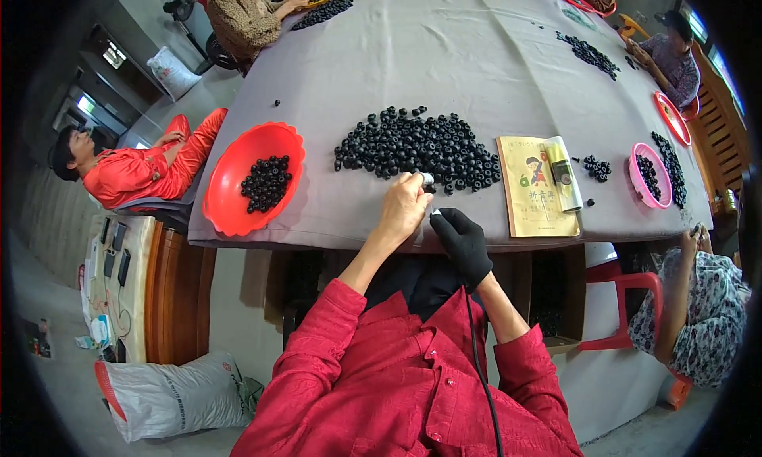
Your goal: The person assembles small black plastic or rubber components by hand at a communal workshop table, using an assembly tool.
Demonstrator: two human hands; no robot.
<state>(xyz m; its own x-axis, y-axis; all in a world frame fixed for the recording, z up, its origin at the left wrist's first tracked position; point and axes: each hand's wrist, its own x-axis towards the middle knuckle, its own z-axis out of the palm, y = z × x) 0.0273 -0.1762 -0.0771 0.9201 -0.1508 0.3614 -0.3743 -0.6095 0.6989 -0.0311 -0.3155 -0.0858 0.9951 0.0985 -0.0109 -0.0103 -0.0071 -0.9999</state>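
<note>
My left hand (pixel 403 208) is bare, its fingers closed in a pinch at the near edge of a heap of small black round parts (pixel 421 143). One black part (pixel 429 188) shows at those fingertips, and a whitish wrap or cap (pixel 427 178) sits at the end of a finger. Close by on the right, my right hand (pixel 463 244) wears a black glove with its fingers drawn together. Something small and white (pixel 435 212) shows at its fingertips; what it grips is too small to make out. Both hands are over the table's front edge, slightly apart.
A red scalloped bowl (pixel 226 179) with black parts stands left on the grey-covered table (pixel 429 44). To the right lie a yellow booklet (pixel 524 195), a clear-wrapped roll-like item (pixel 563 175) and a pink basket (pixel 635 175). A dark cord (pixel 480 362) hangs down my front. Other people sit around.
</note>
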